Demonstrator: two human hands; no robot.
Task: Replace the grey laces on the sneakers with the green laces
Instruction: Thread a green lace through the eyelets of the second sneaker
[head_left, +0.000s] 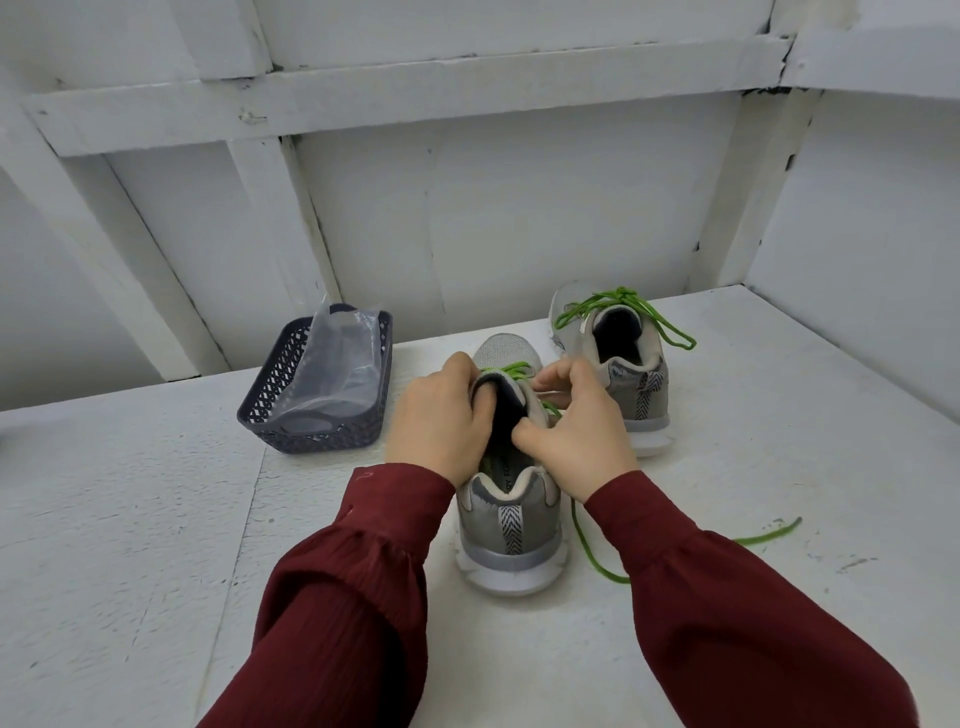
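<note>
With 2 sneakers standing on the table (156, 519), heels toward the person, status is as follows. Qty: 2 sneakers, 2 green laces, 1 basket, 1 bag, 2 hands. Near sneaker (509, 525) sits at centre. Far sneaker (631, 374) is just beside it at approx. 1 o'clock. Far lace (623, 297) is tied in a bow. Near lace (769, 532) crosses the upper eyelets, w/ its loose end trailing toward 3 o'clock. Left hand (441, 415) curls over the tongue, gripping it. Right hand (582, 421) grips the collar's 3 o'clock edge, thumb inside, fingertips at the lace. Basket (317, 434) w/ bag (340, 364) is at 10 o'clock.

Soft even light — edges bowed.
</note>
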